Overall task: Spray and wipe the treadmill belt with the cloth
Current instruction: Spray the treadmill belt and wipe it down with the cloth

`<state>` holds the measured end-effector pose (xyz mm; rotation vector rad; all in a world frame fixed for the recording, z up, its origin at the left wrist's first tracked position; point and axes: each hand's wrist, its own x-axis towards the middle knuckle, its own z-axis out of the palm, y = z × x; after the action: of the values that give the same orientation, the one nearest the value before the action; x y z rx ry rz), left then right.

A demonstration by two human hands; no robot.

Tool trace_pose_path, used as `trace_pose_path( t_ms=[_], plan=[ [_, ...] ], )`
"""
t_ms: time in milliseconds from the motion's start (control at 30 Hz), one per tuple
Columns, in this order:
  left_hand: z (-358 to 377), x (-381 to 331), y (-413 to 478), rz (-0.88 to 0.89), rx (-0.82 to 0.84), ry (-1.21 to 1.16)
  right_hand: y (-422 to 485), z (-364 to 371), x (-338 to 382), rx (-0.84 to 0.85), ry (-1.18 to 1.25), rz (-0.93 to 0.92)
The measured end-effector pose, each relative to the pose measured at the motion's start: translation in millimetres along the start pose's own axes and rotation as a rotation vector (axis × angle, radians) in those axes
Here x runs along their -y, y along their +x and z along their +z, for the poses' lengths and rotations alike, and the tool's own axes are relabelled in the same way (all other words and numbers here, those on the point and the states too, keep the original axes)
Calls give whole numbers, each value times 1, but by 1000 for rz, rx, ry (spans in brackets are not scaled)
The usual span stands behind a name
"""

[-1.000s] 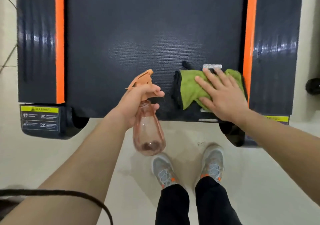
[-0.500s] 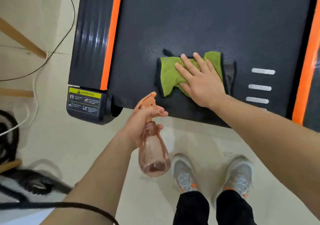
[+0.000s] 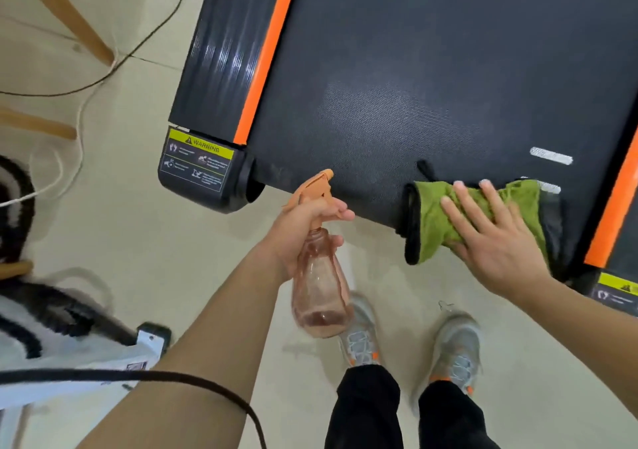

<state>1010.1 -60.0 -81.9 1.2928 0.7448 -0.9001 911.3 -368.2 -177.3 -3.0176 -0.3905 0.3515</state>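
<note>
Left grip: the left grip [image 3: 305,219], a bare hand, is curled round the neck of the spray bottle [image 3: 319,296], thumb up beside the orange trigger head.
Spray bottle: clear pinkish plastic with a little liquid at the bottom; held over the floor [image 3: 165,241] just off the near edge of the treadmill belt [image 3: 414,69], nozzle aimed toward the belt.
Right grip: the right grip [image 3: 497,238] lies flat, fingers straight and spread, pressing down on the cloth [image 3: 433,231]; it clasps nothing.
Cloth: green microfibre with a dark border, bunched under the palm at the belt's near edge, close to its near right corner; its near end hangs over that edge.
Treadmill belt: dark and textured, with white dash marks [image 3: 550,156] just beyond the cloth.
Side rails: an orange strip [image 3: 266,62] runs along each long edge of the belt; a yellow warning label [image 3: 198,162] sits on the near left end cap.
Feet: grey shoes [image 3: 359,338] with orange accents stand on the floor just short of the belt's near edge.
Floor clutter: cables [image 3: 138,46] and a wooden leg [image 3: 69,17] lie left of the treadmill.
</note>
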Motion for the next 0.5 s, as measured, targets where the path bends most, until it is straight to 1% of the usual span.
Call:
trace_pose_path(
  t_ms=[100, 167, 233, 300, 367, 500],
  plan=[
    [-24, 8, -4, 5, -36, -38, 74, 5, 60, -51, -80, -266],
    [-44, 12, -10, -17, -68, -82, 133, 5, 113, -76, -112, -398],
    [-64, 20, -14, -21, -94, -104, 182, 2, 162, -103, -136, -441],
    [-84, 29, -15, -12, -113, -114, 201, 1, 186, -121, -151, -396],
    [-100, 36, -18, -17, -131, -112, 186, 9, 178, -113, -176, -392],
    [-117, 44, -27, -19, -110, -103, 112, 17, 113, -31, -318, -579]
  ],
)
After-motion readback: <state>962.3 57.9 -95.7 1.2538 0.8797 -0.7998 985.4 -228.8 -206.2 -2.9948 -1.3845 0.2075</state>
